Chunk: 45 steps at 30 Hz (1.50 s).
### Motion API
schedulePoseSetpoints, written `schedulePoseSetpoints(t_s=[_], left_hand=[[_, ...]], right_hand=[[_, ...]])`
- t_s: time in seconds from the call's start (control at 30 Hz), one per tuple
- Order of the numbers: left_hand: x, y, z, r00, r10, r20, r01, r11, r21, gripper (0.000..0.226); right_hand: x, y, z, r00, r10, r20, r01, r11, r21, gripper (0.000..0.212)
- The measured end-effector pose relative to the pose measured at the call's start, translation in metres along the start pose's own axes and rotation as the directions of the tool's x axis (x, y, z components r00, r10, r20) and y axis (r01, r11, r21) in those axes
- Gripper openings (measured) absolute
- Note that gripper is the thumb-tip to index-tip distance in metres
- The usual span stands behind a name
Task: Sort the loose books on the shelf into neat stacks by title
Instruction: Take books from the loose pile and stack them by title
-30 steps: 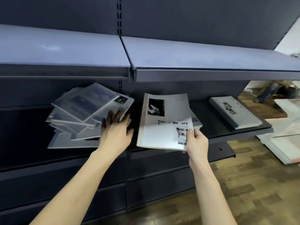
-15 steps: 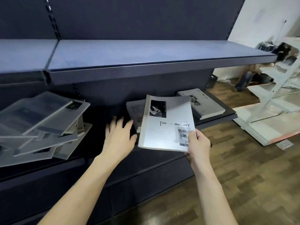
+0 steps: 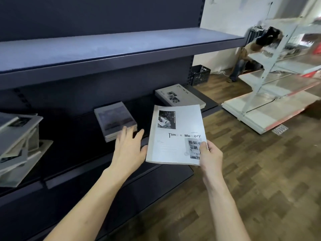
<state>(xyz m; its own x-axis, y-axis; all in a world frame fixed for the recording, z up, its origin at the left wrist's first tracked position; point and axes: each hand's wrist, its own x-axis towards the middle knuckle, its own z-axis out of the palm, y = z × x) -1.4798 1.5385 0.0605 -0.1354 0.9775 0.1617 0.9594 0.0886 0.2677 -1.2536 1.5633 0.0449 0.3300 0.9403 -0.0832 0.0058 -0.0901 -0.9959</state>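
- A white book (image 3: pixel 177 134) with the words "Time & Memory" on its cover is held by the right hand (image 3: pixel 209 154) at its lower right corner — the thumb lies on the cover and the other fingers are tucked under it.
- The book is held in the air, tilted a little, just in front of the edge of the lower shelf (image 3: pixel 83 148).
- The left hand (image 3: pixel 129 147) is stretched out flat with its fingers spread and straight; nothing is held by it.
- The fingertips of the left hand reach the near corner of a small neat stack of grey books (image 3: pixel 115 120) on the lower shelf; whether they touch it cannot be told.
- A second neat stack (image 3: pixel 178 98) is seen farther right on the same shelf, and the same title can be read on its top book.
- A messy pile of books (image 3: pixel 17 141) is seen at the far left of the shelf, with the books tilted and leaning over each other.
- An upper shelf (image 3: pixel 107 49) is seen above, dark blue.
- A dark crate (image 3: pixel 199 75) is set on the wooden floor (image 3: pixel 251 188) past the end of the shelves — what is in it cannot be made out.
- A white rack (image 3: pixel 271 94) lies to the right, and a blurry person (image 3: pixel 250 49) is bent near it.
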Motion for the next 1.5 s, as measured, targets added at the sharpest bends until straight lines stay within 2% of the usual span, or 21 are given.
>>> schedulePoseSetpoints(t_s=[0.37,0.63,0.93,1.2,1.37,1.5], left_hand=[[0.056,0.037,0.034,0.999,0.013,0.036,-0.013,1.000,-0.012,0.059],[0.129,0.060,0.058,0.996,-0.048,0.074,0.054,0.995,-0.079,0.059],[0.198,0.062,0.077,0.978,-0.131,0.163,0.154,0.979,-0.137,0.062],[0.218,0.069,0.091,0.954,-0.204,0.218,0.235,0.964,-0.123,0.061],[0.225,0.083,0.102,0.928,-0.297,0.224,0.325,0.940,-0.099,0.061],[0.233,0.105,0.104,0.899,-0.385,0.209,0.403,0.914,-0.049,0.061]], right_hand=[[0.060,0.000,-0.029,0.997,0.022,-0.068,-0.023,1.000,-0.009,0.032],[0.144,0.007,-0.017,0.997,0.031,-0.072,-0.040,0.992,-0.122,0.026],[0.219,0.010,0.004,0.998,0.060,0.009,-0.057,0.977,-0.205,0.027],[0.267,0.024,0.012,0.990,0.111,0.090,-0.087,0.969,-0.233,0.024],[0.307,0.023,0.016,0.975,0.120,0.188,-0.065,0.959,-0.276,0.021],[0.339,0.017,0.015,0.942,0.130,0.308,-0.026,0.947,-0.320,0.032]])
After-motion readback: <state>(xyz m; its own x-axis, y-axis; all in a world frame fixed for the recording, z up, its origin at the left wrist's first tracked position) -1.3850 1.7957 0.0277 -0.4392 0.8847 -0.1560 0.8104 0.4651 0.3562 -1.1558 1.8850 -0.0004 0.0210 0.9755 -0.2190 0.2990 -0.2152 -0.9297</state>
